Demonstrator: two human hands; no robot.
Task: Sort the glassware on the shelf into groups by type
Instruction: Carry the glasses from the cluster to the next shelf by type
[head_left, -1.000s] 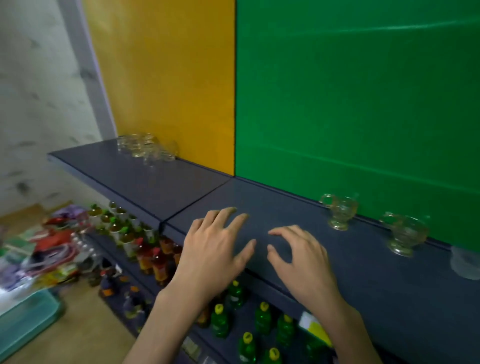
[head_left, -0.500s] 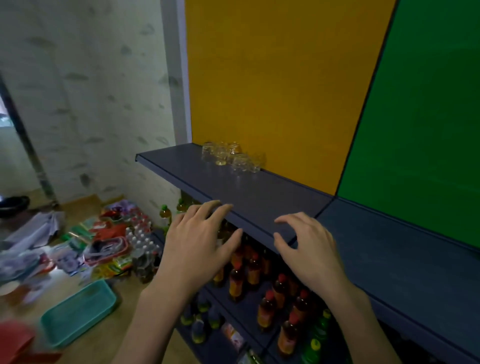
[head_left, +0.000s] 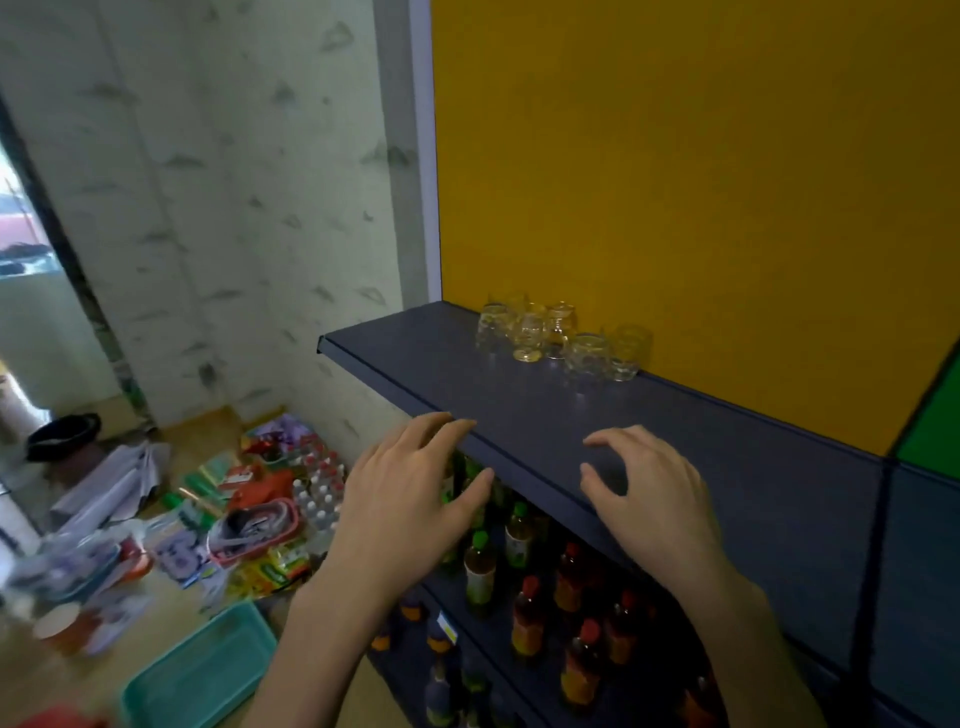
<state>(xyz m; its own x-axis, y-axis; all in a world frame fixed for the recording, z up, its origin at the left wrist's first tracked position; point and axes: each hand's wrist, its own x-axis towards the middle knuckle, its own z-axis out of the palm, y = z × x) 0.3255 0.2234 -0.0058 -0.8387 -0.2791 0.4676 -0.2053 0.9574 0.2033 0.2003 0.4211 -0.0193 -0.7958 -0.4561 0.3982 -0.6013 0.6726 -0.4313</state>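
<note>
The cluster of glasses (head_left: 563, 338) stands at the back of the dark shelf (head_left: 519, 410), against the yellow panel (head_left: 675, 182), well ahead of your hands. A second ago you faced the green section with two handled cups; your view has since swung left, so this mixed group (stemmed and plain tumblers, as far as the blur allows) looks like your next sorting target. Your left hand (head_left: 410, 514) hovers at the shelf's front edge, your right hand (head_left: 654, 499) over its surface, both loosely spread, holding nothing.
</note>
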